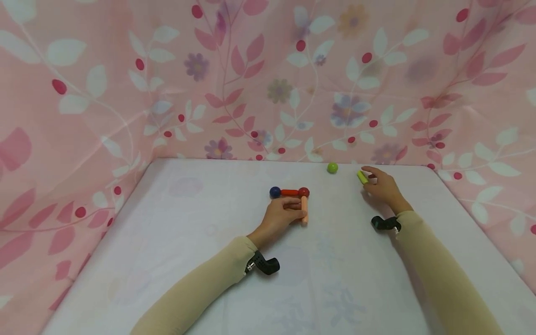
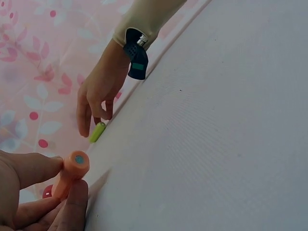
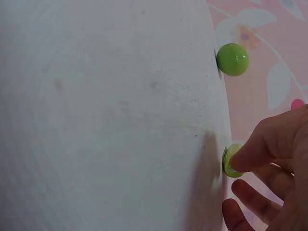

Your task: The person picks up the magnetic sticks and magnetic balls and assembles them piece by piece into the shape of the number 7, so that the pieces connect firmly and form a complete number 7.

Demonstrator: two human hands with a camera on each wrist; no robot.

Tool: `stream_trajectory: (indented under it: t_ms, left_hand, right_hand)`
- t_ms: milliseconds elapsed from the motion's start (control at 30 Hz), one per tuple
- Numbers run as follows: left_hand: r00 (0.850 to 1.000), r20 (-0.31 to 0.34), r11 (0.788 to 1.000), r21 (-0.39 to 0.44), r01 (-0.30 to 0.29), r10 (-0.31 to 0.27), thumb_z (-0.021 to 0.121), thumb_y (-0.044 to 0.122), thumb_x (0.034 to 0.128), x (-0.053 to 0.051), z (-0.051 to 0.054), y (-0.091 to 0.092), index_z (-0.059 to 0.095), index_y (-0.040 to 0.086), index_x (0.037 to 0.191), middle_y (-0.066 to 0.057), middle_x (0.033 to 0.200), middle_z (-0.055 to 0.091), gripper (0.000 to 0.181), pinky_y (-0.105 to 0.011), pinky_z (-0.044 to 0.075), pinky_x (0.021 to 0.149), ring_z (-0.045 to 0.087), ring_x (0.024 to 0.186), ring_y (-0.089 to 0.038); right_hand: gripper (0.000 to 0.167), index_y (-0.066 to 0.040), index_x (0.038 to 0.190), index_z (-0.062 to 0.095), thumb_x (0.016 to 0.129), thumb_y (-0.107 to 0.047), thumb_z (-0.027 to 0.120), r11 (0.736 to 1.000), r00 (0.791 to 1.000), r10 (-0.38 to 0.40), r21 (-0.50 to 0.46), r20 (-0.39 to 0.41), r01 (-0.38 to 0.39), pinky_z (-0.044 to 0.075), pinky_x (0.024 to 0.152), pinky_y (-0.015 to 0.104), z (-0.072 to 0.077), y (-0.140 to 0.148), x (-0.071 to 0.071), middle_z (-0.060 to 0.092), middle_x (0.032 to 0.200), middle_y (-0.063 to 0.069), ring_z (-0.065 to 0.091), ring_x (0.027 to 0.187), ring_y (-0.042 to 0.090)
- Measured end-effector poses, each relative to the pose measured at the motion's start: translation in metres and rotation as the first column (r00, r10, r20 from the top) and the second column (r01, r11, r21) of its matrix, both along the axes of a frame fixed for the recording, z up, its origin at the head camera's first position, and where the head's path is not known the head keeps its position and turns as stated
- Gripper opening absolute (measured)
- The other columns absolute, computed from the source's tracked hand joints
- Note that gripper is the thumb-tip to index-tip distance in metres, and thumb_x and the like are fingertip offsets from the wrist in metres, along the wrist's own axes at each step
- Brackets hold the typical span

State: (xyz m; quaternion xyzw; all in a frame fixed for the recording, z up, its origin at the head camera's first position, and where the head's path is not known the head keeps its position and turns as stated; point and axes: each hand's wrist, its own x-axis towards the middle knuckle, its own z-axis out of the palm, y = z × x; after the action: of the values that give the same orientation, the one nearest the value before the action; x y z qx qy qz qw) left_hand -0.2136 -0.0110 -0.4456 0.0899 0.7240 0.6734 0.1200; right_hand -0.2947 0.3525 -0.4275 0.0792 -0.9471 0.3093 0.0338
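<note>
My left hand (image 1: 282, 215) pinches a light orange magnetic building stick (image 1: 304, 211) between thumb and fingers. A metal disc shows in its near end in the left wrist view. Its far end is at the red ball (image 1: 304, 191); whether they touch I cannot tell. A red stick (image 1: 289, 192) joins that ball to a dark blue ball (image 1: 275, 191). Farther right, my right hand (image 1: 382, 188) has thumb and fingers around a yellow-green magnetic building stick (image 1: 362, 177) at the table surface. In the right wrist view the thumb covers part of this stick (image 3: 233, 161).
A green ball (image 1: 332, 168) lies near the table's back edge, left of the right hand. The white-covered table (image 1: 201, 274) meets a pink floral curtain (image 1: 251, 93) at the back and sides. Each wrist wears a dark camera.
</note>
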Motion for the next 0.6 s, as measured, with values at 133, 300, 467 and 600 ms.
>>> stream_trajectory:
  t_ms: [133,300,467,600]
  left_hand:
    - [1.0,-0.019,1.0,-0.002,-0.008,0.008,0.082,0.01,0.0914,0.0002,-0.0001,-0.0007,0.07,0.001,0.129,-0.005,0.116,0.071,0.041,-0.03,0.058,0.084,0.066,0.104,-0.018]
    - [1.0,-0.023,1.0,-0.012,-0.014,0.014,0.081,0.01,0.0915,0.0001,-0.0007,0.0007,0.07,0.001,0.129,-0.004,0.114,0.071,0.04,-0.029,0.059,0.082,0.067,0.102,-0.017]
    - [1.0,-0.026,1.0,-0.01,-0.012,0.011,0.081,0.01,0.0919,0.0008,-0.0006,0.0007,0.07,0.001,0.129,-0.005,0.115,0.071,0.04,-0.03,0.059,0.083,0.067,0.102,-0.018]
    - [1.0,-0.022,1.0,0.0,-0.011,0.011,0.081,0.01,0.0916,0.0008,-0.0008,0.0008,0.07,0.001,0.129,-0.007,0.116,0.071,0.04,-0.032,0.059,0.085,0.066,0.102,-0.019]
  right_hand:
    - [0.062,0.0,0.154,0.043,0.094,-0.003,0.06,0.999,0.996,0.037,0.017,0.077,-0.038,0.042,0.101,0.067,0.0024,-0.003,-0.0053,0.05,0.139,0.037,0.05,0.123,0.053]
    - [0.058,0.001,0.151,0.046,0.096,-0.004,0.061,0.999,0.993,0.043,0.027,0.113,-0.046,0.049,0.095,0.06,0.0034,-0.001,-0.0072,0.052,0.135,0.035,0.053,0.117,0.049]
    - [0.058,0.005,0.15,0.045,0.097,-0.008,0.065,0.999,0.992,0.042,0.022,0.115,-0.045,0.046,0.1,0.062,0.0036,0.0004,-0.0079,0.053,0.136,0.033,0.053,0.12,0.049]
    - [0.057,0.008,0.146,0.048,0.097,-0.01,0.07,0.999,0.994,0.046,0.004,0.099,-0.047,0.043,0.103,0.064,0.0041,-0.0002,-0.0069,0.054,0.134,0.033,0.054,0.121,0.049]
